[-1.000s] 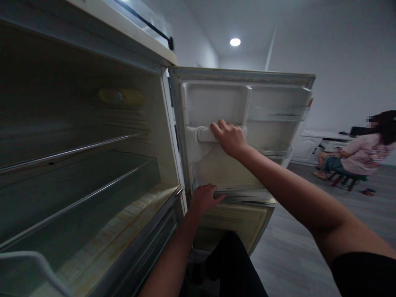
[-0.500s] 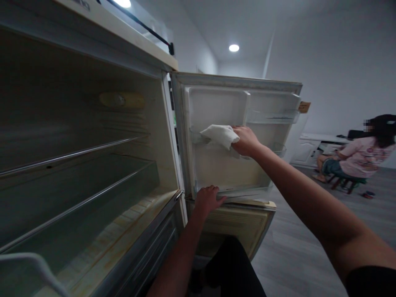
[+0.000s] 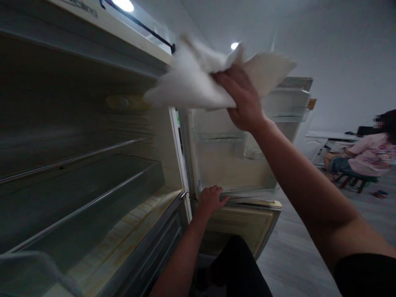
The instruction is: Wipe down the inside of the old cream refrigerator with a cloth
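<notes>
The right hand [image 3: 246,97] is raised in front of the upper part of the open upper door [image 3: 229,167], its fingers closed on a white cloth [image 3: 192,84]. The cloth is blurred; it spreads to both sides of the hand, its left end overlapping the view of the refrigerator [image 3: 133,39] opening and its right end appearing more cream in tone. The left hand [image 3: 210,200] is low on the same door, fingers slightly bent over the near end of the bottom rack [image 3: 253,193], thumb set apart; whether it grips firmly cannot be determined. A clear middle rack [image 3: 221,137] is visible below the cloth. Beneath, the lower door [image 3: 244,222] also stands open, with a dark-clad knee [image 3: 238,264] before it. To the left, the compartment contains an upper shelf [image 3: 93,154] and a yellowish lamp cover [image 3: 126,102]; brownish staining is noted along the front of its floor [image 3: 123,243]. At far right, another person in a pink top [image 3: 374,154] sits on a low stool [image 3: 355,178].
</notes>
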{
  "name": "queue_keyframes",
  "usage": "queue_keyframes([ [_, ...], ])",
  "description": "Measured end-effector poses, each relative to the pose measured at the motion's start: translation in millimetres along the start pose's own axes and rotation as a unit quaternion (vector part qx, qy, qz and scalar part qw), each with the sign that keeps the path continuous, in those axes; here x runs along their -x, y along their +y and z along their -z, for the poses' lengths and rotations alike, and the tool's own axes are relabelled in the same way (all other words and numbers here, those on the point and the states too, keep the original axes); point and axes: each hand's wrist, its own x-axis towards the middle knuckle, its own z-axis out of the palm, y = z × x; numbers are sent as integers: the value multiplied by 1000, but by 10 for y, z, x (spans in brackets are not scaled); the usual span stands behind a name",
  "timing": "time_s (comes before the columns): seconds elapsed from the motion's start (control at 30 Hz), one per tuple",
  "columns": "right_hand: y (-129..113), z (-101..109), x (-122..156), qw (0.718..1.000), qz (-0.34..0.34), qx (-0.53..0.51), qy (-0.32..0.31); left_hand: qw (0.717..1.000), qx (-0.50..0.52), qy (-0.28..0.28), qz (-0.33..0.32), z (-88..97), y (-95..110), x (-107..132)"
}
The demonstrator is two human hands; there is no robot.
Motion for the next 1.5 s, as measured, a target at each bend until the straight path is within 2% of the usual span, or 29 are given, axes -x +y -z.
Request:
queue_keyframes([
  [0.07,-41,-158,-107,990,83,-24,-115,1000,7,-1,-4,-4,-21,22],
  [0.17,-44,-389,-243,967,111,6,-229,1000,14,1,-8,-18,-63,60],
  [0.27,-104,-464,-309,968,123,23,-220,1000,19,9,-11,-33,-102,96],
  [0.37,-244,-417,-330,974,119,23,-192,999,30,13,-18,-29,-124,125],
  [0.47,-346,-351,-334,983,65,68,-157,999,36,9,-20,-6,-137,149],
  [0.57,-318,-284,-310,983,-5,124,-134,999,39,9,-31,13,-155,167],
  [0.67,-213,-211,-259,970,-89,152,-168,998,46,15,-36,17,-172,179],
  [0.73,-164,-189,-226,956,-115,146,-228,998,50,14,-35,18,-177,184],
  [0.8,-163,-209,-207,941,-98,124,-299,998,50,12,-36,21,-174,186],
  [0.87,-205,-268,-213,934,-60,83,-342,998,45,12,-34,25,-166,186],
  [1.03,-309,-469,-284,931,2,-55,-361,999,40,12,-28,27,-153,174],
  [1.17,-251,-515,-287,929,18,-66,-365,999,33,8,-32,30,-171,168],
  [1.27,-221,-245,-219,940,25,0,-341,999,30,10,-33,28,-195,179],
  [1.33,-257,133,-125,959,32,59,-276,999,27,11,-31,25,-215,192],
  [1.4,-314,599,9,973,33,117,-197,999,22,12,-31,23,-236,209],
  [1.5,-314,1190,256,972,-19,212,-103,999,21,7,-40,31,-273,236],
])
